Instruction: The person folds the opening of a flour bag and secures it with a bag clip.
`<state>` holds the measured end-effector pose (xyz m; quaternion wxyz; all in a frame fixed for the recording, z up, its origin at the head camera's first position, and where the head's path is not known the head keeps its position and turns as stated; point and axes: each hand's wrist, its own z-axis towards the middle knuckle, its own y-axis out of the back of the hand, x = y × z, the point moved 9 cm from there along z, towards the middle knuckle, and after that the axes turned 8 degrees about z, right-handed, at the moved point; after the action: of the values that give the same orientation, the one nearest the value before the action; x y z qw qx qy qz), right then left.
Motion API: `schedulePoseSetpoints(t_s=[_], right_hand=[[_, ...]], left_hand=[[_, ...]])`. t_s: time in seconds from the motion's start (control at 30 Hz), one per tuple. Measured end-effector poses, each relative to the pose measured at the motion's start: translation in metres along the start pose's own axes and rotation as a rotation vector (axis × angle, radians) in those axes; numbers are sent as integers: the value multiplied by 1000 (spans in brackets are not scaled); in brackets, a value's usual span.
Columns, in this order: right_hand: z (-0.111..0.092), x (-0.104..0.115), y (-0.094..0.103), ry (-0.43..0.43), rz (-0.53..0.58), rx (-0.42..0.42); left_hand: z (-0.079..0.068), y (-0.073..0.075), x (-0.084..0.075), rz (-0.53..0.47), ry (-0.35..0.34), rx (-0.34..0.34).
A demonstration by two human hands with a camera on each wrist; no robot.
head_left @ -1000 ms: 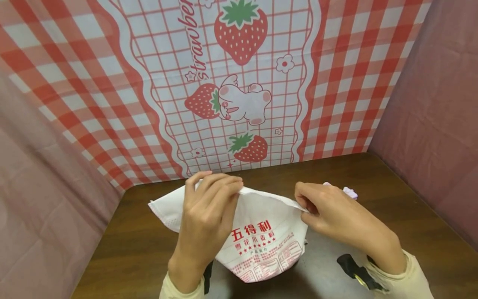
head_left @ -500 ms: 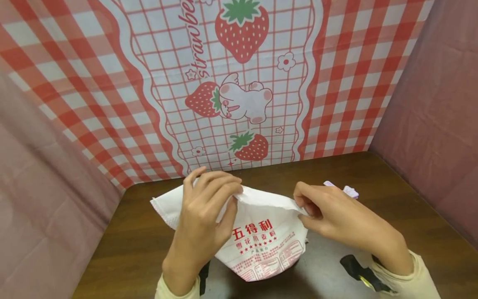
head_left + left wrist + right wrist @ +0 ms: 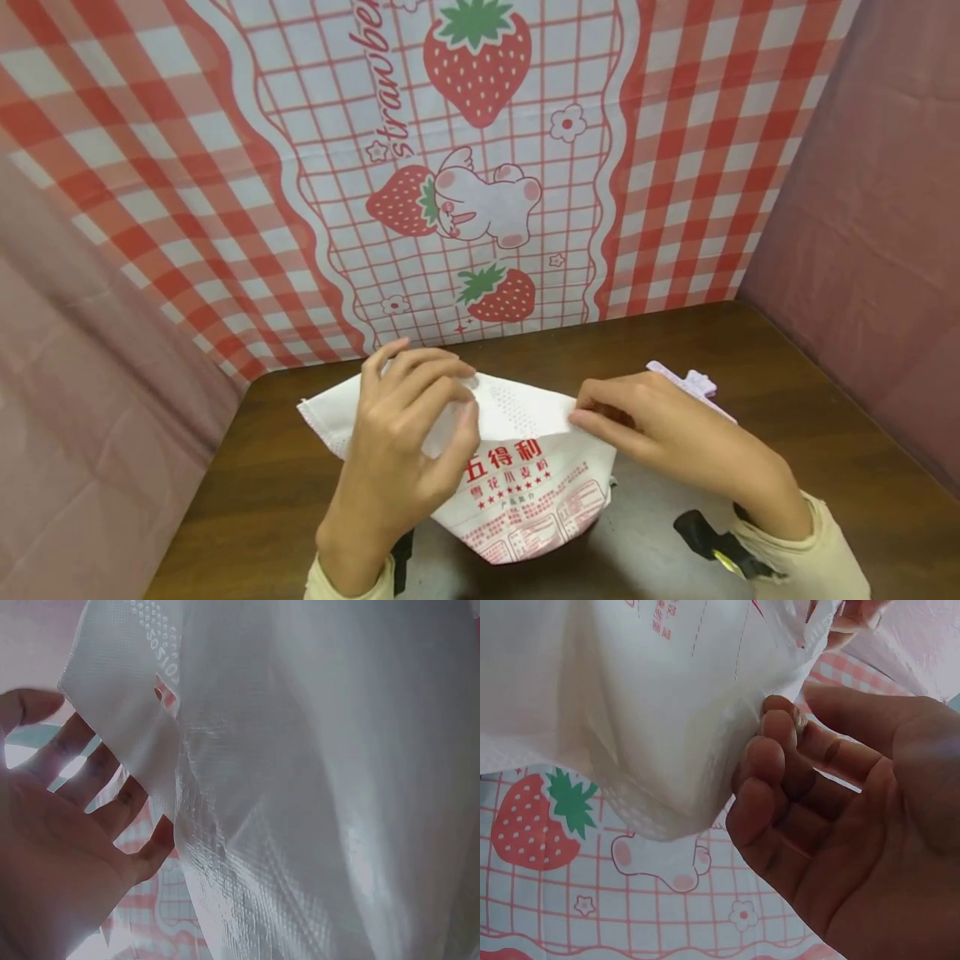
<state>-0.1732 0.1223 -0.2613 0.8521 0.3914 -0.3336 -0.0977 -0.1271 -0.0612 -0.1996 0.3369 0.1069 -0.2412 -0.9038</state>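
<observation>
A white woven flour bag with red Chinese print stands in front of me, its top folded over into a plain white flap. My right hand pinches the right end of this fold between thumb and fingers. On the other side, my left hand has its fingers loosely bent at the top edge, the thumb apart from them. In the left wrist view, the left fingers are spread along the edge of the flap. The right wrist view shows the right fingers curled at the bag's side.
A lilac plastic clip lies on the brown wooden table, behind the right hand. Under the bag is a grey surface. A red-and-white strawberry cloth hangs at the back, with pink curtains at the sides.
The bag's top edge has been folded down toward me, covering part of the red print. My right hand has shifted slightly left with it, and my left thumb has parted from the fingers.
</observation>
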Motion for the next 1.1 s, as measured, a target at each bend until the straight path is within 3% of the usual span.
schedulePoseSetpoints(t_s=[0.13, 0.3, 0.5, 0.9, 1.1], right_hand=[[1, -3, -1, -24, -19, -32], [0, -10, 5, -77, -115, -102], [1, -15, 4, -63, -124, -71], [-6, -24, 3, -123, -85, 40], [-9, -28, 5, -144, -91, 77]], left_hand=[[-2, -6, 2, 66, 13, 39], [-6, -15, 14, 174, 80, 128], [-13, -20, 30, 277, 161, 216], [-12, -17, 23, 127, 92, 198], [-12, -18, 21, 104, 87, 233]])
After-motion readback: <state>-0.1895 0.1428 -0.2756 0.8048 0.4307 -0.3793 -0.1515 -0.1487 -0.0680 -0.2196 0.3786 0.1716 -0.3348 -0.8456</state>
